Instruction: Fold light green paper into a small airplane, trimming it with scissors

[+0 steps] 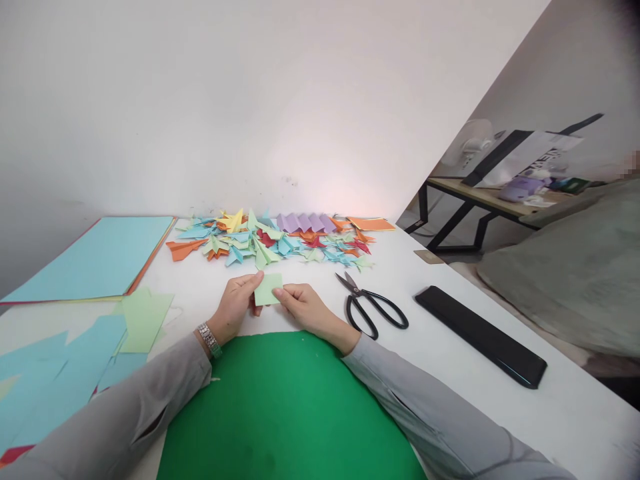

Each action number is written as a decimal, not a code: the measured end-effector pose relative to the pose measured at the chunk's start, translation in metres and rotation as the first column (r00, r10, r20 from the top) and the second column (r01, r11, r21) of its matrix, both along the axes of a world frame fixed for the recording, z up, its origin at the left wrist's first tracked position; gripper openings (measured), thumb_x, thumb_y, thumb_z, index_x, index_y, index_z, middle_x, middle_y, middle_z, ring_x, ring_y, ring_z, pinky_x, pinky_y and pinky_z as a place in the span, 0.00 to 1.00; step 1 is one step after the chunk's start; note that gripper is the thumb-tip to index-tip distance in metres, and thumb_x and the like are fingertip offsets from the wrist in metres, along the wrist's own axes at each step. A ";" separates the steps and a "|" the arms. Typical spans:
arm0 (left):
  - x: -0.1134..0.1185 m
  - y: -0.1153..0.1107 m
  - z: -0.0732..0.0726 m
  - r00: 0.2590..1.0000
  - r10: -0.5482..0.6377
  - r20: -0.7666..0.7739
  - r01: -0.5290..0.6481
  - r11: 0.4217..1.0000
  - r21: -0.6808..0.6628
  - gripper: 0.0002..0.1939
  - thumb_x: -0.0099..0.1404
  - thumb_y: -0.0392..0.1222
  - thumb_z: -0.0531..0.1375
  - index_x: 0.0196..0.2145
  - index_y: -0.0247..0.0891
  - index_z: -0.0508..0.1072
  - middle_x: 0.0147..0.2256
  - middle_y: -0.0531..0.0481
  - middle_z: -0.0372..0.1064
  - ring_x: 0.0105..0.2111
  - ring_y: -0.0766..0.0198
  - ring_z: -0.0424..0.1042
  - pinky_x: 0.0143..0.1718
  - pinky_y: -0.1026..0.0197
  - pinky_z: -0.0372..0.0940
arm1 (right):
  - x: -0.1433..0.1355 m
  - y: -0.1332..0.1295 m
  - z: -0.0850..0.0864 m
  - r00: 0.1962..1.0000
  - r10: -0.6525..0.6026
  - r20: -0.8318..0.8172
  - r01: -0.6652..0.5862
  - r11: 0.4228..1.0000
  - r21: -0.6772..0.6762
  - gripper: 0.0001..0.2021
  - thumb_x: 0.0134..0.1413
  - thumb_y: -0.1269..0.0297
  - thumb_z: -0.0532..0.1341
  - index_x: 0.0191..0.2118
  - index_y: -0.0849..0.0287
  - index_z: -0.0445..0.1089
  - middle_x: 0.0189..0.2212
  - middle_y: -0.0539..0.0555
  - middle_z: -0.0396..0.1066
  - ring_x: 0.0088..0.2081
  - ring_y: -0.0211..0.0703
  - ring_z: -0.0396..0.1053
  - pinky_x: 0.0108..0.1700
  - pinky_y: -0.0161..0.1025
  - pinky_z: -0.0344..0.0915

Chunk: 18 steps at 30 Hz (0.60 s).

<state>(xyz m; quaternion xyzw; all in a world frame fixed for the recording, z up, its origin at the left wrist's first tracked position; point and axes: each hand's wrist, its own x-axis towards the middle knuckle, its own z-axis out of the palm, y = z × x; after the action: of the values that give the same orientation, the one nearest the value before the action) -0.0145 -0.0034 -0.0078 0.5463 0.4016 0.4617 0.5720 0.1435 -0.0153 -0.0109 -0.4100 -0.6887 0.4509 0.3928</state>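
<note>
A small light green piece of paper (269, 289) is held up between both hands, just beyond the far edge of a green sheet (290, 407). My left hand (237, 303) pinches its left side, thumb on top; a metal watch is on that wrist. On the right edge, my right hand (305, 307) grips the paper between thumb and fingers. Whether the paper is folded in layers I cannot tell. Black-handled scissors (367, 303) lie partly spread to the right of my right hand.
Folded paper shapes (265, 243) in many colours are heaped along the wall. Large coloured sheets (100, 257) lie stacked at left, with loose blue pieces (75, 380) nearer. A long black case (480, 333) rests at right; another person's clothed leg (565, 267) is beyond the table edge.
</note>
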 end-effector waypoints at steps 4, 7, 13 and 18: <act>0.000 -0.001 0.003 0.989 -0.117 -0.092 0.115 0.993 -0.028 0.19 0.56 0.52 0.59 0.19 0.33 0.68 0.16 0.52 0.66 0.12 0.72 0.59 0.16 0.67 0.53 | 0.001 0.001 0.000 0.993 -0.078 -0.092 0.072 0.995 -0.068 0.25 0.52 0.44 0.52 0.16 0.59 0.56 0.12 0.44 0.52 0.17 0.31 0.47 0.21 0.34 0.46; 0.001 -0.002 0.005 0.974 -0.175 -0.147 0.172 0.985 -0.036 0.19 0.54 0.53 0.60 0.18 0.34 0.67 0.14 0.53 0.64 0.12 0.72 0.59 0.16 0.67 0.53 | 0.002 0.001 -0.001 0.983 -0.087 -0.165 0.067 0.990 -0.123 0.26 0.52 0.43 0.52 0.15 0.59 0.58 0.11 0.45 0.56 0.16 0.31 0.50 0.21 0.33 0.47; 0.002 -0.004 0.007 0.947 -0.224 -0.232 0.224 0.974 -0.027 0.17 0.54 0.52 0.59 0.19 0.35 0.65 0.11 0.57 0.60 0.12 0.72 0.57 0.16 0.67 0.52 | 0.002 0.003 -0.006 0.969 -0.145 -0.199 0.115 0.981 -0.156 0.28 0.50 0.41 0.53 0.14 0.60 0.60 0.10 0.47 0.57 0.15 0.31 0.51 0.21 0.34 0.49; 0.001 -0.004 0.006 0.942 -0.233 -0.243 0.241 0.971 0.000 0.17 0.54 0.51 0.59 0.18 0.36 0.64 0.10 0.58 0.57 0.12 0.73 0.55 0.16 0.67 0.52 | 0.004 0.008 -0.012 0.944 -0.159 -0.291 0.122 0.982 -0.141 0.26 0.51 0.43 0.55 0.14 0.60 0.62 0.11 0.47 0.59 0.16 0.33 0.54 0.21 0.33 0.50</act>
<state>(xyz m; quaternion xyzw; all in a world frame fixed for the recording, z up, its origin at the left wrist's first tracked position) -0.0140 -0.0072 -0.0017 0.6512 0.3925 0.3258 0.5619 0.1473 -0.0069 -0.0224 -0.4079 -0.5612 0.5197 0.4986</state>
